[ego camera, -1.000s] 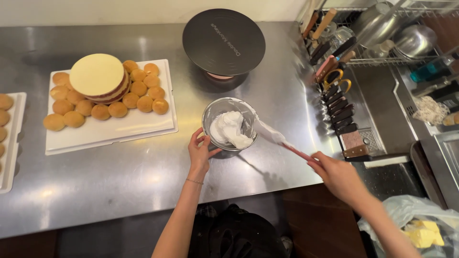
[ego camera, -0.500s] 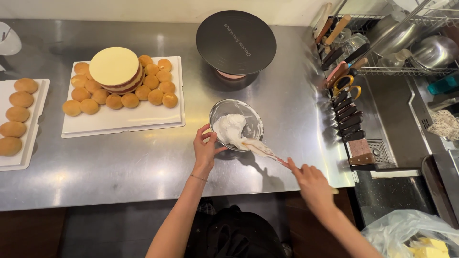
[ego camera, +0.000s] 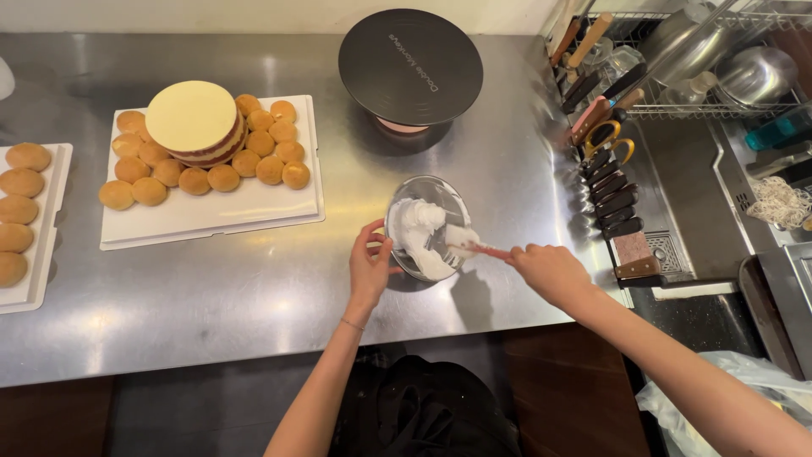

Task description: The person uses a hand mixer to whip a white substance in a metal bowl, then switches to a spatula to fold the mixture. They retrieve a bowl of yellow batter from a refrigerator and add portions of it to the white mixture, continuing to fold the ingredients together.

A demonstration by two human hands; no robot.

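A small metal bowl (ego camera: pixel 448 193) of white cream (ego camera: pixel 416 230) sits on the steel counter near its front edge. My left hand (ego camera: pixel 370 264) grips the bowl's left rim. My right hand (ego camera: pixel 550 272) holds a spatula (ego camera: pixel 474 245) with a red handle, its pale blade down in the cream at the bowl's right side. Behind the bowl stands a black cake turntable (ego camera: pixel 410 63). To the left a layered cake (ego camera: pixel 196 123) with a pale flat top rests on a white board (ego camera: pixel 211 216), ringed by several small round buns.
A second white tray (ego camera: pixel 38 279) with round buns lies at the far left. A knife block with dark handles (ego camera: pixel 611 199) and scissors stands right of the bowl. A dish rack with metal bowls (ego camera: pixel 744 72) fills the back right. The counter's front edge (ego camera: pixel 254 364) runs below my arms.
The spatula has gone from outside the bowl's right rim down into the cream, and my right hand has moved in close to the bowl. My left hand stays on the rim.
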